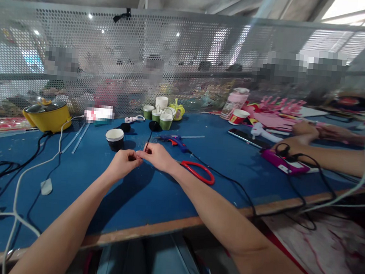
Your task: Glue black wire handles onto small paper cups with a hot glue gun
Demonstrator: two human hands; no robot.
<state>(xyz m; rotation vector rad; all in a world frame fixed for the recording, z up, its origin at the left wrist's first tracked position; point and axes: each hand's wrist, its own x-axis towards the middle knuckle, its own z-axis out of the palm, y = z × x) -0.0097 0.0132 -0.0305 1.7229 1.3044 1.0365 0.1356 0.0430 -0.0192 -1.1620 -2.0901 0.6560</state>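
Note:
My left hand (pixel 123 164) and my right hand (pixel 157 156) meet over the table, fingertips pinched together. A thin black cord (pixel 148 140) rises out of my right fingers and runs to a small black ball of yarn (pixel 154 126). What my left fingertips pinch is hidden. A paper cup (pixel 115 140), black below and white at the rim, stands just beyond my left hand. Past my right hand lies a blue glue gun (pixel 177 143) with a red trigger. Red-handled scissors (pixel 198 172) lie beside my right forearm, their blades mostly hidden.
Green-and-white cups (pixel 166 120) stand at the back of the blue table (pixel 164 195). A yellow electric pot (pixel 46 116) is at the left, with cables nearby. At the right are a phone (pixel 246 139), a purple power strip (pixel 284 162) and another person's arm (pixel 334 154).

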